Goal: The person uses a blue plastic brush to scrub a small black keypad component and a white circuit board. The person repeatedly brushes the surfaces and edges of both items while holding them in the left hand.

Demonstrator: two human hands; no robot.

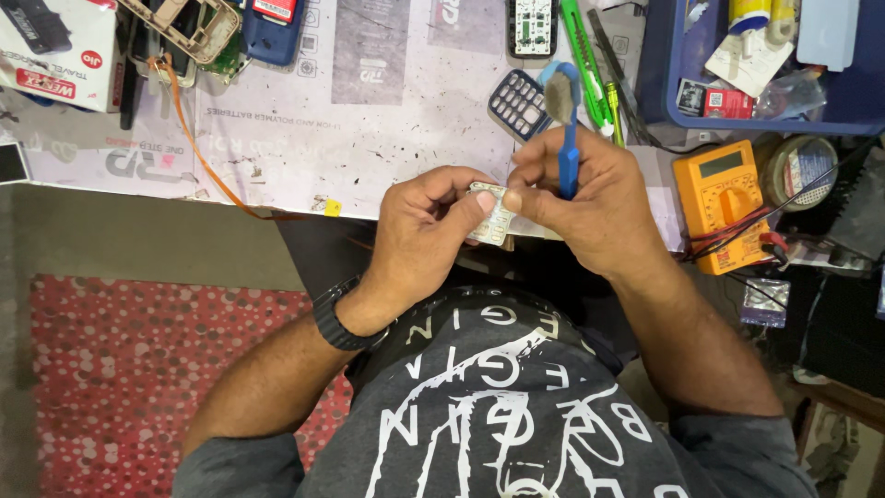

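Both hands (502, 217) around keypad (492, 218)

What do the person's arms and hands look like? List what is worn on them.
Both hands are bare, with no gloves or rings visible. The left hand has a black watch on its wrist. The right hand has a bare wrist. Grey sleeves end near the elbows, leaving the forearms uncovered.

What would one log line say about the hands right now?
left hand: holds small keypad | right hand: grips blue brush, thumb on keypad | nearby: orange multimeter, desk
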